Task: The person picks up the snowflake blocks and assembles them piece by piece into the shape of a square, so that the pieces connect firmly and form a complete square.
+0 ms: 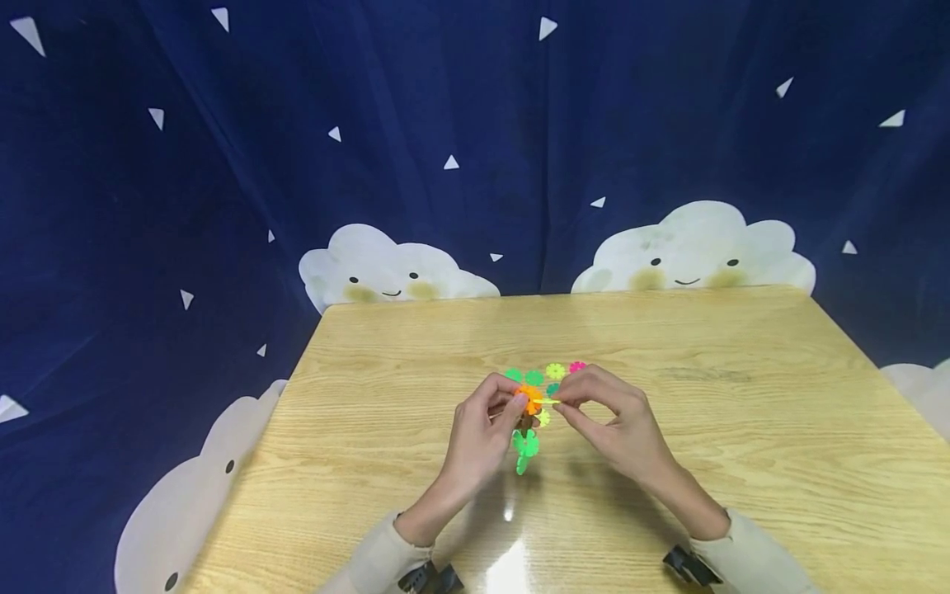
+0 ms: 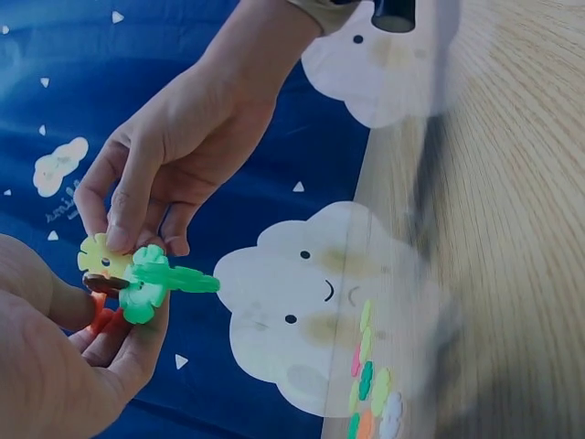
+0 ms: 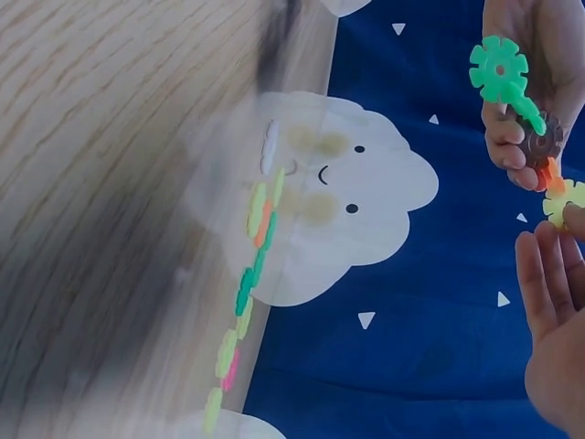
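Note:
My left hand (image 1: pixel 475 433) grips a small assembly of notched, flower-shaped plastic discs. It includes an orange disc (image 1: pixel 530 394), a brown disc (image 3: pixel 541 139) and green discs (image 1: pixel 526 444) hanging below. From the other side my right hand (image 1: pixel 623 425) pinches a yellow disc (image 3: pixel 565 203) between thumb and fingers. The yellow disc, seen edge-on in the head view, meets the orange disc; fingers partly hide the contact. Both hands are above the table. In the left wrist view, the green disc (image 2: pixel 142 302) lies in front of part of the assembly.
Several loose flower discs lie on the wooden table (image 1: pixel 386 355) beyond the hands, including a yellow disc (image 1: pixel 555 371), a pink disc (image 1: pixel 577 367) and a green disc (image 1: pixel 533 378). A dark blue curtain (image 1: pixel 416 107) with clouds and triangles hangs behind the table.

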`<state>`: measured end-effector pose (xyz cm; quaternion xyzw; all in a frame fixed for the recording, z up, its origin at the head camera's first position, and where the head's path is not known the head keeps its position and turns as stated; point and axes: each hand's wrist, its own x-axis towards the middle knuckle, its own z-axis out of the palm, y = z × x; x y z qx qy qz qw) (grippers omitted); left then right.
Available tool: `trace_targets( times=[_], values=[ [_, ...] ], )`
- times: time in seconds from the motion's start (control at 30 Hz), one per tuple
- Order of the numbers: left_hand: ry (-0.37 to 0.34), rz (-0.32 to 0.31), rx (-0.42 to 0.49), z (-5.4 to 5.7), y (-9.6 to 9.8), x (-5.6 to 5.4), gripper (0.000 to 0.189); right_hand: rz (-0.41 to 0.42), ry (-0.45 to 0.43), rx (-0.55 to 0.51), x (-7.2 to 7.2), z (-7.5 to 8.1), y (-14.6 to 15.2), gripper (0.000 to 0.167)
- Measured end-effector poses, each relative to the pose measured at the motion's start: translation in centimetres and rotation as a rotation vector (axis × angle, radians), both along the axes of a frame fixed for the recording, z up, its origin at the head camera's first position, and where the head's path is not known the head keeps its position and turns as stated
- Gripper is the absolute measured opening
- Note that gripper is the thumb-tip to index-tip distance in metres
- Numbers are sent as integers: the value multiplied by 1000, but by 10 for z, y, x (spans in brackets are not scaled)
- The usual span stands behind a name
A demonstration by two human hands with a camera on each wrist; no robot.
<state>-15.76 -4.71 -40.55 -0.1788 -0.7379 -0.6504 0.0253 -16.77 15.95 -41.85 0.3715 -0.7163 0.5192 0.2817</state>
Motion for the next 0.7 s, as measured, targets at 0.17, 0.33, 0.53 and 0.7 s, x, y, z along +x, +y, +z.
trace_targets(
  times=[0.17,0.33,0.53,0.7],
  values=[
    [-5,15,-11,1,1,0,9,16,28,29,1,4,0,36],
    [-8,23,-33,1,0,0,9,18,29,47,1,5,-1,36],
    [-16,25,-46,1,-2,2,8,33,23,50,-1,2,-2,38],
    [-17,60,-81,4,-8,2,7,-3,-47,111,-5,4,6,44]
  ],
)
